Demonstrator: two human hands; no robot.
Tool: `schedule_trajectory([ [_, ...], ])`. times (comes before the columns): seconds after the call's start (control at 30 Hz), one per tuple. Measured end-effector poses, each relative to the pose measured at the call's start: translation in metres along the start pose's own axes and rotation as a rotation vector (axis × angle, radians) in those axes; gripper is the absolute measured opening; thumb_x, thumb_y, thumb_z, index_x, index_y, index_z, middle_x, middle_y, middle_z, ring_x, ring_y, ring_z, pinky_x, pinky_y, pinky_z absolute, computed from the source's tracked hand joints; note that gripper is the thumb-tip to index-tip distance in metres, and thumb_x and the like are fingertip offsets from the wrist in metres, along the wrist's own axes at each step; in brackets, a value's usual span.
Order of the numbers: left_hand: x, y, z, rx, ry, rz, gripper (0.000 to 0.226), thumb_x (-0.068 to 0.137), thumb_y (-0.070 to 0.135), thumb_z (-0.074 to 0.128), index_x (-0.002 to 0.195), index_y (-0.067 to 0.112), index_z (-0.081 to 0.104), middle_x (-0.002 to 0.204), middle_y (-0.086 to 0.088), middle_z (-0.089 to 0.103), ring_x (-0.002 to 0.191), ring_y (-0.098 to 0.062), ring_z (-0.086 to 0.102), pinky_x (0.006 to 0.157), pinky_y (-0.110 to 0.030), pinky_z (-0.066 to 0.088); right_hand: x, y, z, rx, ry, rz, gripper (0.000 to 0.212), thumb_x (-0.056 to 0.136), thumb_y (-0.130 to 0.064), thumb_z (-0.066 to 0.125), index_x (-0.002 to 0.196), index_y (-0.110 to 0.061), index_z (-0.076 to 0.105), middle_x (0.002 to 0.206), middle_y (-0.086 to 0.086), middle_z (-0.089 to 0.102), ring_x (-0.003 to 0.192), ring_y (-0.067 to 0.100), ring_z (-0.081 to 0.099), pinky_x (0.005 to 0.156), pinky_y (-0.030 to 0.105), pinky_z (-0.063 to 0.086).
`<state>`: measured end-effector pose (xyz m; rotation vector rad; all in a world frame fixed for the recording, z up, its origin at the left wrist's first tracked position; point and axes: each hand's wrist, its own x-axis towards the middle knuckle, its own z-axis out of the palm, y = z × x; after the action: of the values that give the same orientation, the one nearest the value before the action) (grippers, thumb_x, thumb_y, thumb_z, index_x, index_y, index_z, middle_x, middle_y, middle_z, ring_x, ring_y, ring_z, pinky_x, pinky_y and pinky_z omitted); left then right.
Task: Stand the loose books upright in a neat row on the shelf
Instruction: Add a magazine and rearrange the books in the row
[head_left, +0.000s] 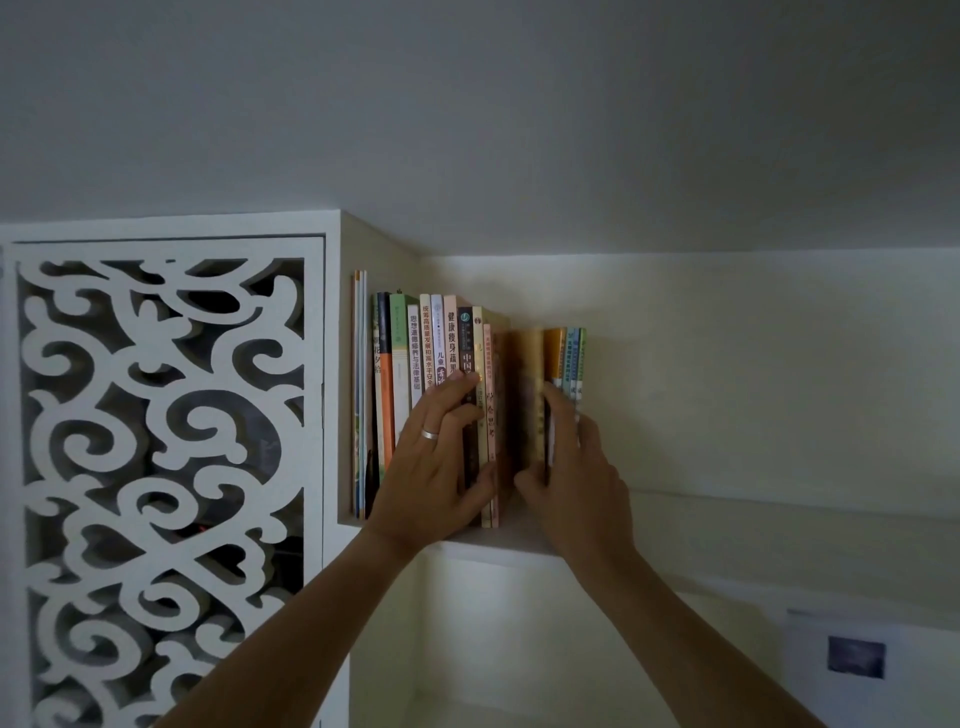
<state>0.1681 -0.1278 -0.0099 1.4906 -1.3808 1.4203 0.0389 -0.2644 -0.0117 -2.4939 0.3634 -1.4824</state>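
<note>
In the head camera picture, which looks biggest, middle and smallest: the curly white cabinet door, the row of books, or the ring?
1. Curly white cabinet door, biggest, though it may sit nearer the camera.
2. Row of books.
3. Ring on the left hand, by far the smallest.

One view only, head cam, wide-angle. Looks forward and slightly up at a high shelf, close in. Both forearms enter from the bottom edge and reach up into the centre. Cabinet door fills the left, ceiling the top third, wall the right.
</note>
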Motion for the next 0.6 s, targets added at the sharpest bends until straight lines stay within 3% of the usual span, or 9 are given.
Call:
schedule_trajectory([
  [0.07,-0.0003,-0.0001,0.0001,-0.004,-0.003,-0.006,0.05,0.087,0.028,0.077,0.126,0.005,0.055,0.154,-0.017,0.046,0.15,-0.032,0.037,0.118,-0.057,0.036,0.0004,-0.0007,0.0013,-0.027,0.02,0.018,0.089,0.091,-0.034,0.065,0.16,-0.032,0.009,0.14,0.009,0.043,0.084,0.018,0.058,0.063,0.026,0.049],
  [0.13,-0.0007,0.0001,-0.0004,-0.015,0.0,-0.007,0.048,0.09,0.032,0.071,0.127,0.009,0.05,0.153,-0.017,0.046,0.149,-0.031,0.037,0.119,-0.055,0.035,0.0002,-0.0017,0.0025,-0.025,0.034,0.016,0.089,0.092,-0.031,0.062,0.159,-0.031,0.004,0.139,0.011,0.041,0.08,0.016,0.054,0.06,0.028,0.052],
  [0.23,-0.0005,0.0017,-0.0016,-0.022,0.006,-0.02,0.044,0.093,0.035,0.065,0.126,0.011,0.048,0.149,-0.018,0.048,0.148,-0.028,0.037,0.12,-0.051,0.036,-0.0013,-0.0023,0.0028,0.015,0.036,0.0,0.101,0.092,-0.025,0.063,0.159,-0.04,-0.01,0.147,0.013,0.035,0.087,0.024,0.065,0.063,0.031,0.054],
  [0.3,-0.0002,0.0021,-0.0021,-0.027,0.002,-0.024,0.043,0.093,0.035,0.064,0.125,0.01,0.049,0.148,-0.019,0.048,0.148,-0.029,0.037,0.121,-0.049,0.035,-0.0007,-0.0014,0.0023,-0.008,0.01,-0.024,0.095,0.094,-0.024,0.061,0.158,-0.047,-0.006,0.155,0.015,0.025,0.092,0.025,0.066,0.069,0.033,0.056],
  [0.4,0.0007,0.0032,-0.0037,-0.047,0.01,-0.023,0.04,0.094,0.033,0.062,0.125,0.01,0.049,0.149,-0.018,0.047,0.147,-0.027,0.038,0.121,-0.047,0.034,0.0003,0.0002,0.0028,-0.036,-0.007,-0.067,0.062,0.1,-0.046,0.048,0.156,-0.042,0.022,0.158,0.009,0.023,0.106,0.024,0.065,0.08,0.032,0.058],
  [0.5,-0.0016,0.0033,-0.0057,-0.075,0.031,-0.039,0.031,0.097,0.025,0.055,0.124,0.011,0.048,0.15,-0.014,0.044,0.147,-0.02,0.034,0.121,-0.046,0.035,0.0011,0.0012,0.0049,-0.01,-0.041,-0.068,0.081,0.087,-0.08,0.04,0.156,-0.042,0.021,0.16,0.004,0.022,0.125,0.024,0.056,0.09,0.039,0.059],
  [0.6,-0.0045,0.0006,-0.0046,-0.057,0.036,-0.085,0.036,0.095,0.025,0.055,0.128,0.012,0.046,0.149,-0.014,0.043,0.144,-0.019,0.035,0.117,-0.049,0.039,0.0018,0.0041,0.0066,0.039,-0.057,-0.102,0.088,0.086,-0.079,0.048,0.158,-0.048,0.007,0.163,0.001,0.016,0.133,0.028,0.051,0.095,0.045,0.057],
])
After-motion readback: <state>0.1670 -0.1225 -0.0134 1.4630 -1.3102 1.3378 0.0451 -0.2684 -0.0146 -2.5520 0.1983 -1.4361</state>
